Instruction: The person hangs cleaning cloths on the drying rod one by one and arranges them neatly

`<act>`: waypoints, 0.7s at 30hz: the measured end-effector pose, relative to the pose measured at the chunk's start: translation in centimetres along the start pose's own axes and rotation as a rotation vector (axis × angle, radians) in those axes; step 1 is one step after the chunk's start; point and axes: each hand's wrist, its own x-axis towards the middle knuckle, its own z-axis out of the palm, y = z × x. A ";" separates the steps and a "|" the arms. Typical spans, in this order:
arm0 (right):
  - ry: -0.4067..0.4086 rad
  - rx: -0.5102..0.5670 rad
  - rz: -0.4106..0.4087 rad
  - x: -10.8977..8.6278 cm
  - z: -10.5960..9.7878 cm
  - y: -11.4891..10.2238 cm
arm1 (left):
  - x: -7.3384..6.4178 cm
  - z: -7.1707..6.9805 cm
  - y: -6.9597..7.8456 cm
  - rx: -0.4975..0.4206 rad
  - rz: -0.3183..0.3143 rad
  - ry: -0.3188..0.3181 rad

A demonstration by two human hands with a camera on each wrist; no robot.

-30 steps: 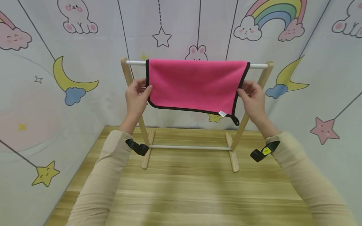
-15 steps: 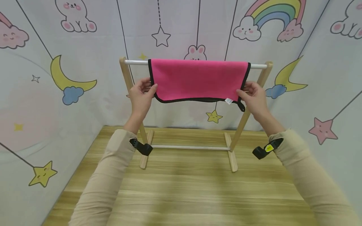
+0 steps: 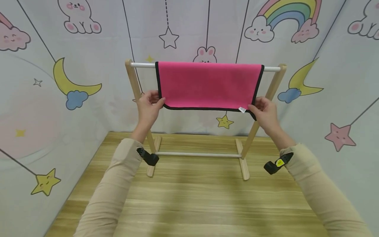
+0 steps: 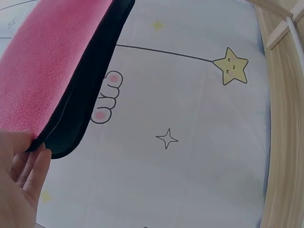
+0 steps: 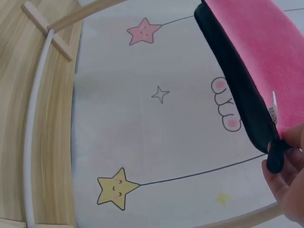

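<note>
A pink towel (image 3: 208,85) with black edging hangs folded over the white top bar (image 3: 143,65) of a wooden rack. My left hand (image 3: 149,107) pinches its lower left corner between thumb and fingers. At the lower right corner, beside a small white tag (image 3: 242,109), my right hand (image 3: 265,113) pinches the edge. The left wrist view shows the thumb on the pink face and the fingers behind the black border (image 4: 88,90). In the right wrist view a dark hanging loop (image 5: 275,156) dangles at the pinched corner. A dark layer shows behind the pink one in both wrist views.
The rack's wooden legs (image 3: 250,140) stand on a wood-grain surface (image 3: 189,197), joined low down by a white crossbar (image 3: 198,154). A printed cloth backdrop (image 3: 112,49) with stars, moons and clouds encloses the back and sides.
The towel's lower edge rose, then came down slightly and straightened. Both hands have slid lower along the side edges to the bottom corners. The left hand also shifted a little right.
</note>
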 end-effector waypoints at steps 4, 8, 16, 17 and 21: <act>0.029 0.014 -0.026 0.3 -0.1 0.4 | -0.1 0.1 -0.3 0.040 0.010 -0.006; 0.051 0.040 -0.056 0.7 -0.1 0.2 | 0.2 0.1 -0.2 0.019 0.038 0.029; 0.005 0.075 -0.107 -0.4 0.3 -2.0 | 0.5 -0.3 0.0 -0.024 0.010 0.075; 0.003 0.074 -0.110 -0.6 0.4 -2.4 | 0.5 -0.4 -0.2 -0.023 0.013 0.075; -0.005 0.055 -0.110 -0.8 0.4 -2.3 | 0.4 -0.4 -0.7 0.006 -0.002 0.074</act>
